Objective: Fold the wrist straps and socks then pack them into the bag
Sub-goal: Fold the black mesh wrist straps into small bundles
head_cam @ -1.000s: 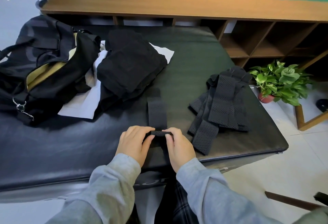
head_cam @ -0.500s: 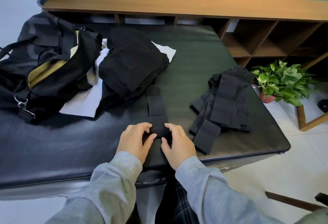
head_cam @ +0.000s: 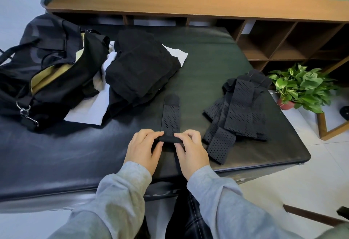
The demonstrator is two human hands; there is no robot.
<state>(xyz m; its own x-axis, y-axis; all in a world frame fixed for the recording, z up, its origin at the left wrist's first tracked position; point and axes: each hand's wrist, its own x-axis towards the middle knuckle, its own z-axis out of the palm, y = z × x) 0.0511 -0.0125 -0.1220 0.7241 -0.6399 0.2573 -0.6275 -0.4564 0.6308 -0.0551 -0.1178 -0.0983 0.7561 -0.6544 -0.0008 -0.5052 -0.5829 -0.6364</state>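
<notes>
A black perforated wrist strap (head_cam: 171,116) lies lengthwise on the black padded bench (head_cam: 207,64), its near end rolled into a small coil. My left hand (head_cam: 144,149) and my right hand (head_cam: 190,150) pinch that coil from either side with fingertips. To the right rests a heap of more black wrist straps (head_cam: 240,110). The black bag (head_cam: 47,72) with a tan lining lies unzipped at the left of the bench. No socks are clearly distinguishable.
A folded stack of black clothing (head_cam: 139,70) sits on white cloth (head_cam: 85,112) between bag and strap. A wooden shelf unit (head_cam: 283,36) stands behind the bench. A potted green plant (head_cam: 300,87) sits on the floor at right, beside a wooden frame.
The roll at the strap's near end has advanced away from me, leaving less strap lying flat. Both hands moved forward with it.
</notes>
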